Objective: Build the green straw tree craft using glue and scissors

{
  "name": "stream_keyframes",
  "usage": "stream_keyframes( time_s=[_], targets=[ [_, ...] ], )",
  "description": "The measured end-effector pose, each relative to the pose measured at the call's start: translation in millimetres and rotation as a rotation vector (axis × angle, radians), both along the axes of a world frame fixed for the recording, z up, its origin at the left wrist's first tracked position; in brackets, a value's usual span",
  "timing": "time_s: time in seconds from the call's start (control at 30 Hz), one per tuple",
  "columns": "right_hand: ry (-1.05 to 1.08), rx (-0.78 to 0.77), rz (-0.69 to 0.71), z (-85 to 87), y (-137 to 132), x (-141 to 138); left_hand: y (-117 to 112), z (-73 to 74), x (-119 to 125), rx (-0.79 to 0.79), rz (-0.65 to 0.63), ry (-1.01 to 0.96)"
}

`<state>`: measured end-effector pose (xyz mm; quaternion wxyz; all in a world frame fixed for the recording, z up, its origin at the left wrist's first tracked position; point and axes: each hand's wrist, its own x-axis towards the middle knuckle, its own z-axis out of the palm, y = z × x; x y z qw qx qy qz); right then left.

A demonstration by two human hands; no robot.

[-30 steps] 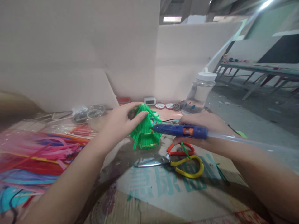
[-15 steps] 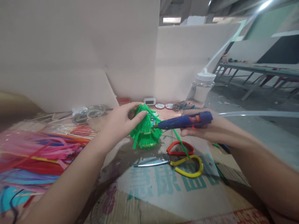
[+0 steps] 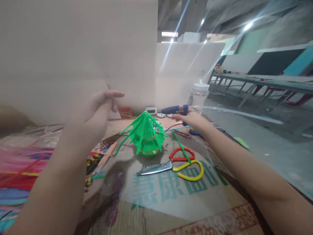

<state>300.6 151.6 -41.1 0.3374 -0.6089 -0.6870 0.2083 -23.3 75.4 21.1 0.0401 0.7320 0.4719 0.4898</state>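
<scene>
A small green tree made of pipe cleaners [image 3: 145, 134] stands on the cardboard-covered table [image 3: 171, 202]. My left hand [image 3: 97, 112] is raised in the air to the left of it, fingers loosely apart, holding nothing. My right hand [image 3: 192, 119] reaches far behind the tree and grips a blue glue gun [image 3: 174, 110], whose clear glue stick trails to the right. Scissors with red and yellow handles [image 3: 174, 164] lie in front of the tree, with a loose green pipe cleaner [image 3: 182, 150] across them.
A heap of coloured pipe cleaners [image 3: 22, 166] covers the left of the table. A clear jar with a white lid [image 3: 198, 93] stands at the back right. White boards [image 3: 97, 58] wall off the back. Benches [image 3: 256, 83] stand further right.
My left hand let go of the tree top and rose up to the left. My right hand carried the glue gun away from the tree toward the back of the table.
</scene>
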Motion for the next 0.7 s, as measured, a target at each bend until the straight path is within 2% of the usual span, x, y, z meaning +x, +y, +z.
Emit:
stream_keyframes(
  time_s=[0.07,0.17,0.33,0.47,0.6,0.7],
  targets=[
    [-0.031,-0.009,-0.021,-8.7,21,-9,-7,3.6,3,0.015,-0.073,-0.042],
    [-0.062,-0.037,0.003,-25.9,53,-22,-15,5.7,7,-0.060,-0.169,-0.127],
    [-0.145,-0.149,0.050,-58.6,81,-38,-30,17.3,15,-0.112,-0.186,-0.172],
    [-0.213,-0.182,0.065,-67.6,83,-40,-44,24.4,23,-0.119,-0.175,-0.196],
    [-0.292,-0.106,0.083,-61.0,70,-30,-53,22.1,28,-0.104,-0.223,-0.196],
    [-0.356,-0.042,0.065,-54.3,49,-18,-59,21.0,32,-0.097,-0.225,-0.174]
  ],
)
